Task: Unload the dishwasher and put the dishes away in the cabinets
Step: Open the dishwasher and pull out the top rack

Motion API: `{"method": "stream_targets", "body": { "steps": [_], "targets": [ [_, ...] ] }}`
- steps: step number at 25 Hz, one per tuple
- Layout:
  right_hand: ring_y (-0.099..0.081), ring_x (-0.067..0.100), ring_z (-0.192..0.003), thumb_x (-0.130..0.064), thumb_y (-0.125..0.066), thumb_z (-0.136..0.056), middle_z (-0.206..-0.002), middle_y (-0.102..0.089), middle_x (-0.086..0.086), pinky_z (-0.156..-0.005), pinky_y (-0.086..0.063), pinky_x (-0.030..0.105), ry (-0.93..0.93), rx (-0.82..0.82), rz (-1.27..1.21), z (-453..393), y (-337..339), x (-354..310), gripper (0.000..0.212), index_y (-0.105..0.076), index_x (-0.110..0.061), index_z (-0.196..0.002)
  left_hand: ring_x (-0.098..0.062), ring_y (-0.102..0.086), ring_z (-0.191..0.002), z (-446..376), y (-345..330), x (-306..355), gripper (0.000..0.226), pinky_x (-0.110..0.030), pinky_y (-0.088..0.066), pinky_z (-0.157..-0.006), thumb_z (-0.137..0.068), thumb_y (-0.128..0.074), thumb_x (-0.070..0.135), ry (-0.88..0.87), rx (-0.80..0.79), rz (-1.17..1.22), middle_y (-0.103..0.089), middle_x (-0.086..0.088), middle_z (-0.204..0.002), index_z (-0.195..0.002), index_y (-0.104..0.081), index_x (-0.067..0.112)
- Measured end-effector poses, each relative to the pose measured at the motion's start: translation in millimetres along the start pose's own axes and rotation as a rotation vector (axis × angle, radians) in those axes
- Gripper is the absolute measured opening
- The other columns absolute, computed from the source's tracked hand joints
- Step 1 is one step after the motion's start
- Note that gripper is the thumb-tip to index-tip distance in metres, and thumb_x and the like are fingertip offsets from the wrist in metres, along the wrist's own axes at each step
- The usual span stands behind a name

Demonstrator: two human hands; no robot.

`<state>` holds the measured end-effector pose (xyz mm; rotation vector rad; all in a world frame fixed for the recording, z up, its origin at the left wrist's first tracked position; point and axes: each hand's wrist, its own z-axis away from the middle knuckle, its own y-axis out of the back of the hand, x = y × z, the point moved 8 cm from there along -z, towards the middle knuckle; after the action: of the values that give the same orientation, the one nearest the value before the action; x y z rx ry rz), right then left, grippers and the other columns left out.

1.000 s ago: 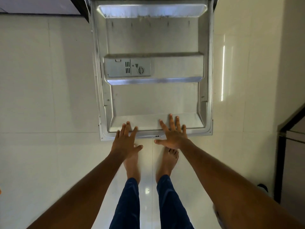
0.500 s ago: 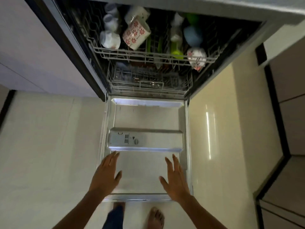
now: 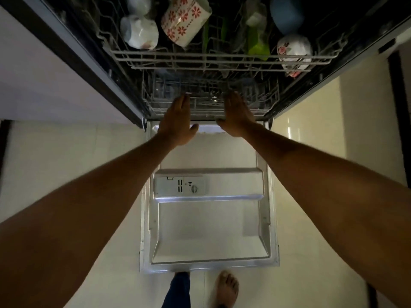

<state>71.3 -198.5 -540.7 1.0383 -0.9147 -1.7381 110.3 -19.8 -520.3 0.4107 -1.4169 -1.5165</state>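
Note:
The dishwasher door point(image 3: 209, 230) lies fully open and flat in front of me. Above it the upper rack point(image 3: 222, 61) holds a white mug with red flowers point(image 3: 184, 18), a pale cup point(image 3: 140, 32), a blue bowl point(image 3: 287, 12), a green item point(image 3: 258, 45) and a floral cup point(image 3: 293, 52). The lower rack point(image 3: 206, 103) sits inside, dim, its contents unclear. My left hand point(image 3: 178, 121) and my right hand point(image 3: 238, 114) reach with straight fingers to the lower rack's front edge, both holding nothing.
Cabinet fronts point(image 3: 44, 74) flank the dishwasher on the left, and pale floor tiles point(image 3: 311, 134) lie on both sides of the door. My bare feet point(image 3: 226, 287) stand at the door's near edge. A dark frame point(image 3: 400, 107) runs along the right.
My hands left the door's near edge and moved forward to the lower rack's front. The view tilted up, bringing the loaded racks into sight.

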Motion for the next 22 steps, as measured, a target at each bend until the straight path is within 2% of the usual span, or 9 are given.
{"method": "stream_targets", "body": {
  "steps": [3,6,8,12,15,17,20,22],
  "targets": [
    [0.008,0.033,-0.161,-0.043,-0.063,-0.1,-0.174,0.011,0.016,-0.132,-0.005,0.047,0.015,-0.154,0.104,-14,-19,-9,0.103,0.006,-0.005,-0.165,-0.034,-0.002,-0.159,-30,-22,7,0.105,-0.047,-0.018,-0.128,-0.095,-0.066,0.046,-0.048,-0.158,-0.112,0.005,-0.017,-0.171,-0.162,0.003,0.003],
    [0.007,0.032,-0.162,-0.048,-0.067,-0.096,-0.174,0.011,0.015,-0.132,-0.007,0.045,0.028,-0.172,0.123,-12,-22,-11,0.111,0.008,-0.004,-0.165,-0.033,0.001,-0.159,-40,-32,3,0.107,-0.045,-0.015,-0.129,-0.096,-0.066,0.043,-0.053,-0.24,-0.12,0.014,-0.015,-0.17,-0.161,0.009,0.004],
    [0.008,0.03,-0.162,-0.048,-0.071,-0.094,-0.174,0.011,0.013,-0.132,-0.009,0.047,0.025,-0.156,0.091,-9,-18,-6,0.114,0.008,-0.006,-0.165,-0.032,-0.001,-0.159,-47,-32,5,0.105,-0.041,-0.014,-0.129,-0.098,-0.065,0.04,-0.076,-0.251,-0.081,0.011,-0.014,-0.171,-0.162,0.01,0.006],
    [0.01,0.028,-0.162,-0.042,-0.073,-0.093,-0.174,0.014,0.01,-0.132,-0.01,0.049,0.018,-0.167,0.076,-5,-24,-5,0.116,0.01,-0.007,-0.165,-0.04,-0.025,-0.153,-46,-32,3,0.106,-0.047,-0.031,-0.121,-0.095,-0.07,0.037,-0.002,-0.229,-0.003,-0.009,-0.016,-0.171,-0.164,0.009,0.015],
    [0.008,0.028,-0.162,-0.038,-0.073,-0.093,-0.175,0.011,0.01,-0.132,-0.011,0.048,0.027,-0.144,0.074,5,-26,-7,0.113,0.008,-0.007,-0.165,-0.041,-0.029,-0.15,-35,-40,7,0.105,-0.049,-0.035,-0.12,-0.095,-0.07,0.036,0.051,-0.217,0.028,-0.017,-0.019,-0.169,-0.164,0.006,0.013],
    [0.007,0.028,-0.162,-0.037,-0.073,-0.093,-0.175,0.009,0.01,-0.131,-0.012,0.048,0.043,-0.173,0.086,16,-28,-3,0.112,0.007,-0.007,-0.166,-0.042,-0.03,-0.149,-24,-47,14,0.105,-0.05,-0.038,-0.118,-0.094,-0.071,0.033,0.047,-0.203,0.048,-0.018,-0.02,-0.168,-0.164,0.005,0.012],
    [0.007,0.028,-0.162,-0.033,-0.076,-0.091,-0.175,0.008,0.01,-0.132,-0.011,0.049,0.052,-0.193,0.096,45,-42,-1,0.113,0.005,-0.008,-0.166,-0.041,-0.033,-0.149,8,-60,21,0.11,-0.048,-0.042,-0.115,-0.093,-0.073,0.028,0.061,-0.23,0.072,-0.009,-0.02,-0.17,-0.163,0.01,0.013],
    [0.003,0.029,-0.162,-0.028,-0.077,-0.088,-0.175,0.003,0.011,-0.131,-0.015,0.049,0.059,-0.131,0.075,65,-50,-5,0.112,0.001,-0.008,-0.166,-0.039,-0.039,-0.146,29,-69,23,0.111,-0.048,-0.046,-0.113,-0.093,-0.073,0.029,0.075,-0.244,0.074,-0.008,-0.018,-0.171,-0.162,0.012,0.015]
  ]
}}
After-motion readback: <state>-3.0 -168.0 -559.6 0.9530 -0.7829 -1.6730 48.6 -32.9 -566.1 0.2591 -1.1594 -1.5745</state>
